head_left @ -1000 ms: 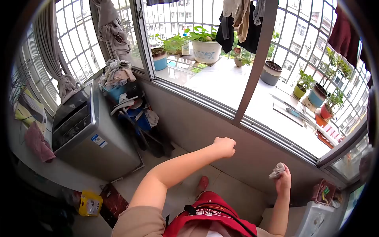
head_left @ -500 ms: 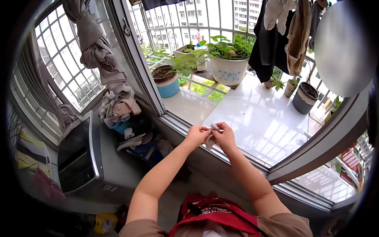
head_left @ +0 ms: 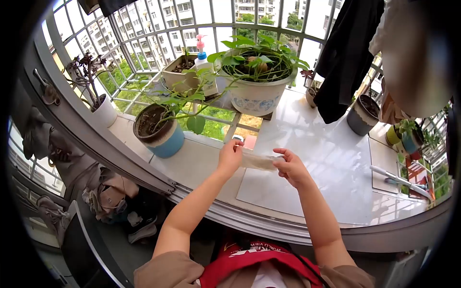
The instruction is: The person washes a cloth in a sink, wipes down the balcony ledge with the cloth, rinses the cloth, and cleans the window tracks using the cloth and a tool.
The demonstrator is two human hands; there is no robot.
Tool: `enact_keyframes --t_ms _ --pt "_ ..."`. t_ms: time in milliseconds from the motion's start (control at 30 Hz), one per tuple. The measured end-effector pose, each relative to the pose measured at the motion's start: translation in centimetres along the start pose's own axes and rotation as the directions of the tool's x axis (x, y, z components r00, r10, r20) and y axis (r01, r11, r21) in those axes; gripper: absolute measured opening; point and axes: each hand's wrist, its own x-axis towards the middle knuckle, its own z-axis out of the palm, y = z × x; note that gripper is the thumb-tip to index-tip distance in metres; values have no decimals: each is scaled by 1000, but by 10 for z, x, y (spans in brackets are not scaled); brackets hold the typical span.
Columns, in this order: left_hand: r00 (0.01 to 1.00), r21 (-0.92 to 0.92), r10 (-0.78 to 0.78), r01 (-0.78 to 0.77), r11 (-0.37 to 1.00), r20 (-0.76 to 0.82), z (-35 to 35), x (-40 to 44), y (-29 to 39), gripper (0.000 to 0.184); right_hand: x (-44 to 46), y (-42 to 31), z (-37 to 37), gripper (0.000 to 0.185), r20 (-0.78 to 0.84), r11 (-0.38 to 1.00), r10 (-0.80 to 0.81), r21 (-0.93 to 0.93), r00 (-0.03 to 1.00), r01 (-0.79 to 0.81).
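A thin, pale beige sock (head_left: 259, 161), partly see-through, is stretched sideways between my two hands above the white ledge. My left hand (head_left: 230, 156) pinches its left end, where a small whitish bit sticks up past the fingertips. At the other end, my right hand (head_left: 294, 168) grips it between thumb and fingers, with the index finger reaching out along the top. Part of each end is hidden by my fingers.
Beyond my hands stand a blue-and-brown pot (head_left: 165, 139), a large white planter (head_left: 257, 98) and a pump bottle (head_left: 205, 72). Dark clothes (head_left: 343, 62) hang at the right. The sliding window's track (head_left: 211, 209) runs below my forearms, and metal bars (head_left: 211, 26) enclose the far side.
My hands have moved apart, drawing the bunched sock out into a flat strip. The view has turned left and come closer to the window ledge.
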Motion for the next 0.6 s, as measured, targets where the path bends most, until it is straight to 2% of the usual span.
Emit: enact_keyframes --t_ms 33,67,100,133,167,200,233,267,300,333,400,433,467,500,533,567,600 --pt "997 64 44 -40 997 -58 -3 5 -2 13 7 3 6 40 -9 996 -89 -27 996 89" --pt "988 133 99 -84 988 -114 -8 12 -5 13 14 7 9 40 -23 996 -82 -20 996 81" --pt "943 306 297 -242 921 -149 -12 19 -18 12 22 13 11 39 -41 972 -165 -178 985 155" --pt "943 305 302 -250 919 -137 -21 22 -13 12 28 11 17 38 -46 916 -248 -335 968 219" --pt "964 236 210 -169 957 -162 -30 22 -9 13 31 8 21 30 -66 956 -152 -264 986 130" --pt "977 162 106 -76 984 -184 -33 22 -3 13 36 5 27 30 -73 956 -142 -269 987 117" --pt "980 160 92 -63 985 -177 -34 24 0 13 40 5 35 24 -52 985 -112 -138 992 104" --pt "975 -36 -67 61 997 -211 -39 31 3 16 48 6 40 20 -25 996 -92 6 995 92" --pt "951 -225 -223 174 959 -215 -43 40 4 19 59 10 42 17 18 993 -113 -42 993 114" --pt "951 -207 -227 184 961 -210 -44 52 0 19 71 16 45 17 16 994 -105 -23 994 105" --pt "952 -339 -124 23 941 -281 -40 83 -13 28 98 23 53 18 10 958 -248 -147 969 246" --pt "961 -141 36 -77 987 -273 -34 97 -16 34 108 22 56 32 -12 972 -184 -148 983 181" --pt "953 58 190 -182 982 -234 -25 107 -20 40 115 29 58 32 -11 974 -177 -145 984 173" --pt "961 397 235 -161 903 -146 -8 119 -42 46 123 38 59 39 -61 886 -270 -407 961 223" --pt "969 688 244 -146 711 -47 11 129 -69 53 129 47 60 47 -81 731 -369 -640 926 235" --pt "990 698 143 -108 708 8 26 131 -84 59 130 55 55 58 -80 812 -300 -544 951 211" --pt "997 707 44 -74 703 61 39 134 -98 65 126 58 51 58 -78 814 -297 -542 952 209"
